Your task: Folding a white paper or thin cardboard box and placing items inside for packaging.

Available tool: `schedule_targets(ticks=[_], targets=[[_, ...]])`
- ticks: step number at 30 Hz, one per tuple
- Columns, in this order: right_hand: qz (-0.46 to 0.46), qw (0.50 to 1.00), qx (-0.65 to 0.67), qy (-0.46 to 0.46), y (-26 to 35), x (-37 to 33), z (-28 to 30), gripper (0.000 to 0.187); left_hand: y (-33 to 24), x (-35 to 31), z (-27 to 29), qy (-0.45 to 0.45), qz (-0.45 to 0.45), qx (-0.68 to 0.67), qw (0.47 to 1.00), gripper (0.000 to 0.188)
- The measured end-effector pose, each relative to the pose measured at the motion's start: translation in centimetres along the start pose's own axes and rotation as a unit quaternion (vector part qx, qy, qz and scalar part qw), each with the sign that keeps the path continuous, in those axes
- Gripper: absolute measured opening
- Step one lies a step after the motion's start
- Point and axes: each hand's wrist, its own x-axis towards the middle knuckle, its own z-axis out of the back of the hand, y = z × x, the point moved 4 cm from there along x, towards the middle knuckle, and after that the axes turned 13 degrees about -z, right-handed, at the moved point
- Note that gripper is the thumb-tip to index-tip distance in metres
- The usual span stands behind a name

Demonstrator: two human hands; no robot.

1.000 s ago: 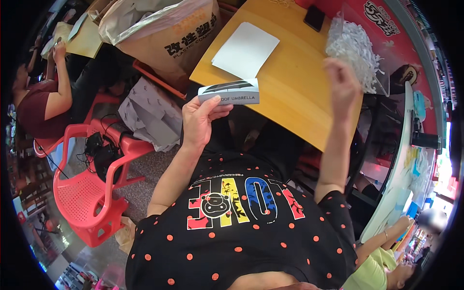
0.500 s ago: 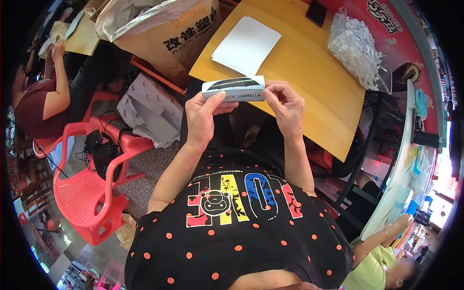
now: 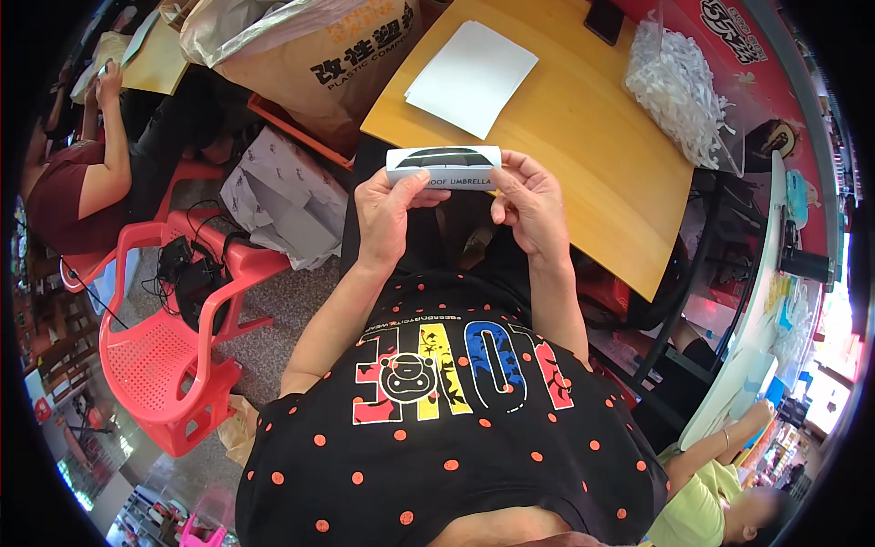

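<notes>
A folded printed card (image 3: pixel 444 159), white and pale grey with a dark umbrella picture and lettering, is held level just off the near edge of the table. My left hand (image 3: pixel 387 210) is closed on its left end, thumb on the front and fingers behind. At the right end, my right hand (image 3: pixel 536 205) pinches the edge between thumb and forefinger, the other fingers curled in. The back of the card is hidden. Beyond it, a stack of white sheets (image 3: pixel 472 77) lies on the yellow wooden table (image 3: pixel 583 155).
A clear bin of white paper strips (image 3: pixel 679 96) and a dark phone (image 3: pixel 604 20) are on the table. Left stand a large printed sack (image 3: pixel 310 64), crumpled white paper (image 3: pixel 283 196) and a red plastic chair (image 3: pixel 164 356) with black cables. Other people sit at far left and lower right.
The card has turned slightly and its upper face looks flatter. My right hand has shifted a little left and down, its fingers curling more. The left hand keeps its hold.
</notes>
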Motion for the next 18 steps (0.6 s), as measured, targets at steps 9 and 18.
schedule_targets(ticks=[9, 18], targets=[[0.053, 0.998, -0.03, -0.004, -1.5, 0.3, -0.6, 0.017, 0.8, -0.8, -1.8, -0.01, 0.038, 0.015, 0.999, 0.025], [0.081, 0.991, -0.101, -0.043, -2.0, 0.3, 0.0, 0.014, 1.5, -0.9, -2.1, -0.032, 0.022, 0.081, 0.996, 0.017]])
